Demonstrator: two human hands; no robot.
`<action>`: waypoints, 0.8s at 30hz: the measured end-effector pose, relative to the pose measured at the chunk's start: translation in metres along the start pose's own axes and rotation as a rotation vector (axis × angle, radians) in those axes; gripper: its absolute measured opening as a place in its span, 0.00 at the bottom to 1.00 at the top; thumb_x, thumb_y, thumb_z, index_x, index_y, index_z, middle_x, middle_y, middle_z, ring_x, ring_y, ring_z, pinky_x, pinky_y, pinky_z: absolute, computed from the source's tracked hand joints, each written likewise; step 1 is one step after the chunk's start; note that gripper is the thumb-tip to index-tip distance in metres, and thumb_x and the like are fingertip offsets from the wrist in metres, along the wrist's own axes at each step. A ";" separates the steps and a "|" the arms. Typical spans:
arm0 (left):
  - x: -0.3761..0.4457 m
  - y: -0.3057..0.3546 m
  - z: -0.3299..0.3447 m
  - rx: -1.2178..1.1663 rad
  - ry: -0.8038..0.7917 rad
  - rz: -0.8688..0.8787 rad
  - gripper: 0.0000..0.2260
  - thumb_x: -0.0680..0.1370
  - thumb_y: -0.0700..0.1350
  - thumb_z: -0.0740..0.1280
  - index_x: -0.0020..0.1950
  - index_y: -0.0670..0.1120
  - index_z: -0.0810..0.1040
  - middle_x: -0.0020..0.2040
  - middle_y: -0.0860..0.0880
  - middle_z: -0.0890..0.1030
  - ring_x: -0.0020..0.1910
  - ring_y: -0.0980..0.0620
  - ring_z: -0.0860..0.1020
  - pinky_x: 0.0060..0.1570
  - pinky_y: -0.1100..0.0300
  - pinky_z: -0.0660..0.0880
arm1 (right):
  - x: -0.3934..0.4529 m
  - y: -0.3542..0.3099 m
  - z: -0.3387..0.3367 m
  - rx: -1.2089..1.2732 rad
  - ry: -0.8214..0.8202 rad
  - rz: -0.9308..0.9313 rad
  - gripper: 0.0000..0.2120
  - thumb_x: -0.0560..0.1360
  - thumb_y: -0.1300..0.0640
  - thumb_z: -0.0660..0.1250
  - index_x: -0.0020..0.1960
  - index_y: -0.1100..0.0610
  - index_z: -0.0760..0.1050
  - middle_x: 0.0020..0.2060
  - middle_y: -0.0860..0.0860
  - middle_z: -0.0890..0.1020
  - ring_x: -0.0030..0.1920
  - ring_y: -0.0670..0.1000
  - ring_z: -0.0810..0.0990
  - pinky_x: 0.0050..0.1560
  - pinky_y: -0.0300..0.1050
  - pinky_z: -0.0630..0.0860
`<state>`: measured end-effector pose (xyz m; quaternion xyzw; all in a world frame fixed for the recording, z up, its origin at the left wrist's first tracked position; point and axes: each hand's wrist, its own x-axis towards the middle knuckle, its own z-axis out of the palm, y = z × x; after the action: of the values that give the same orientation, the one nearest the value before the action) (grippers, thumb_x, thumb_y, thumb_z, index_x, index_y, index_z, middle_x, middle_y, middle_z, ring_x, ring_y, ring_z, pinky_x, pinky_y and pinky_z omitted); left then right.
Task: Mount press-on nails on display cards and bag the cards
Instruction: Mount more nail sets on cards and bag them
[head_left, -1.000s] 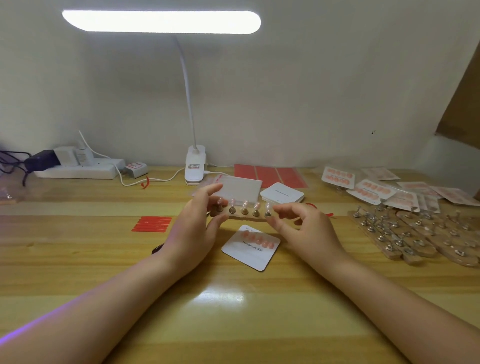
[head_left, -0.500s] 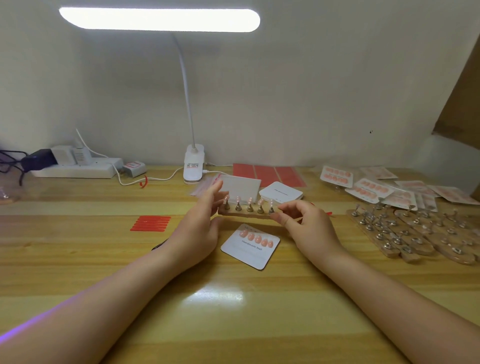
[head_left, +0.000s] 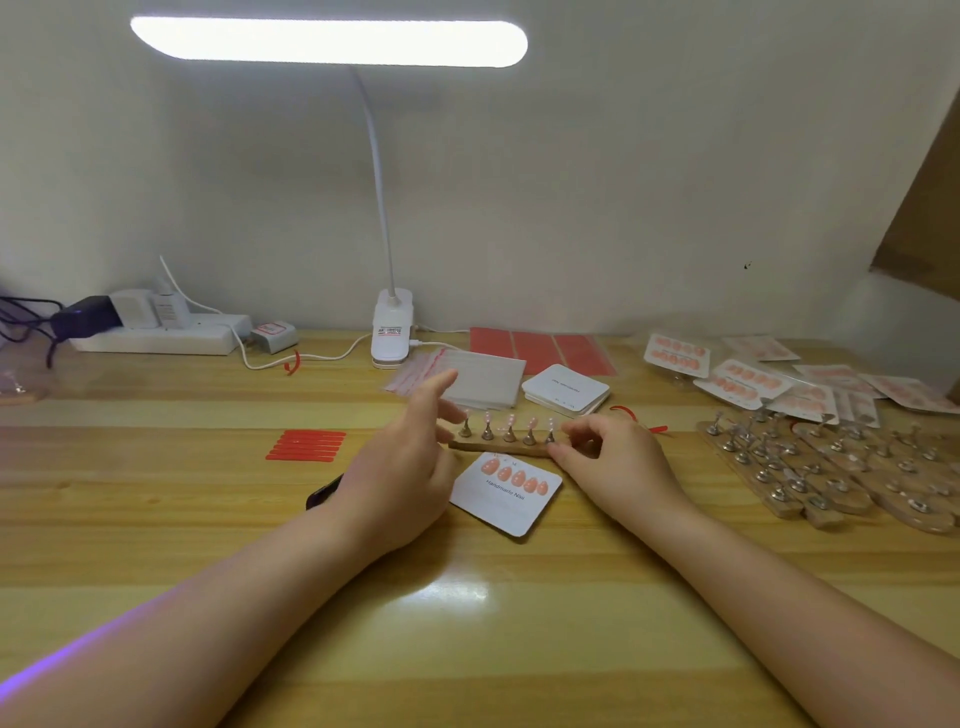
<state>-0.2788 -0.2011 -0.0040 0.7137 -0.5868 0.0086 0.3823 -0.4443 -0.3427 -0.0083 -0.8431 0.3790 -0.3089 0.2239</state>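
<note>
Behind the display card (head_left: 506, 491) — right hand (head_left: 605, 457) pinches nail stand (head_left: 501, 446) steady; left hand (head_left: 410, 457), fingers apart, reaching a nail.

wooden table (head_left: 156, 519), display card (head_left: 506, 491), nail stand (head_left: 501, 446)

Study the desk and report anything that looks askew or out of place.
Little stands out. The display card with five pink nails lies turned at an angle to the desk edge, and the empty wooden nail stands at right lie in a loose, overlapping heap.
</note>
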 end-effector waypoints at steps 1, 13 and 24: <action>-0.001 0.001 0.000 -0.010 -0.039 0.004 0.32 0.77 0.36 0.58 0.77 0.56 0.51 0.61 0.57 0.73 0.55 0.58 0.76 0.54 0.59 0.73 | 0.000 0.000 0.000 0.007 -0.003 -0.006 0.09 0.75 0.52 0.71 0.50 0.57 0.82 0.36 0.40 0.74 0.51 0.52 0.78 0.61 0.53 0.72; -0.008 0.001 0.003 0.080 -0.028 0.170 0.31 0.79 0.40 0.59 0.76 0.60 0.50 0.61 0.58 0.79 0.46 0.56 0.81 0.44 0.65 0.75 | 0.002 0.003 0.001 0.015 0.023 -0.048 0.09 0.75 0.52 0.70 0.52 0.53 0.84 0.46 0.34 0.73 0.46 0.42 0.70 0.61 0.51 0.69; -0.006 0.002 0.005 0.027 -0.138 0.111 0.29 0.81 0.45 0.58 0.76 0.62 0.46 0.69 0.59 0.71 0.61 0.62 0.75 0.61 0.61 0.71 | 0.009 0.012 0.007 0.097 -0.005 -0.012 0.08 0.75 0.51 0.71 0.51 0.53 0.84 0.43 0.37 0.80 0.40 0.34 0.72 0.39 0.27 0.64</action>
<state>-0.2842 -0.1992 -0.0096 0.6842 -0.6500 -0.0116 0.3305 -0.4405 -0.3555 -0.0177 -0.8343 0.3580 -0.3259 0.2637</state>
